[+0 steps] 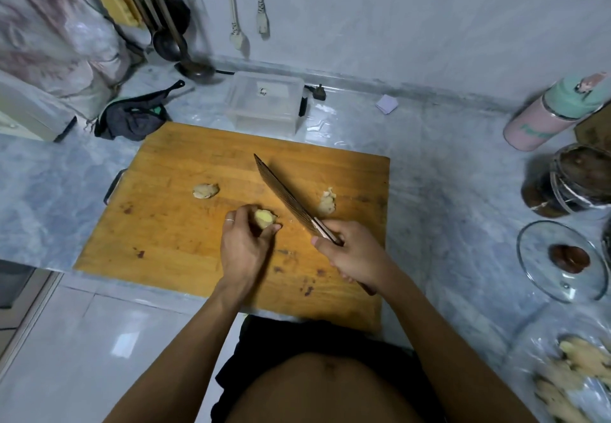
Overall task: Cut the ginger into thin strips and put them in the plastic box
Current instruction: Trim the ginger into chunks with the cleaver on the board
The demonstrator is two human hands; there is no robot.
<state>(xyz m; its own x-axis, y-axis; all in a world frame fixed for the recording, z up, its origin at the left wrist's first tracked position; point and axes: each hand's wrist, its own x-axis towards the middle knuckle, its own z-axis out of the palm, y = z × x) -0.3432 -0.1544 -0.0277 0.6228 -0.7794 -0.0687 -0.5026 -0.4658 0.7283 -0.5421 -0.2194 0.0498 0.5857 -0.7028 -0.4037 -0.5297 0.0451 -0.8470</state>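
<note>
Left hand (245,244) pinches the small knobbly yellow-cut ginger piece (263,218) near the worn wooden cutting board's (172,224) centre, right hand (355,254) grips the dark broad-bladed wood-handled knife (284,196) angled toward 11 o'clock beside it; risk: the piece rolling brings fingertips under the edge; the clear plastic box (264,102) waits at 12 o'clock.

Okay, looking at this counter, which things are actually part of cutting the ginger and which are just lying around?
Part of the job:
ginger piece in left hand
knife in right hand
cutting board
two loose ginger pieces
plastic box

Lying about:
pink flask
glass lid
dark cloth
jars
</note>
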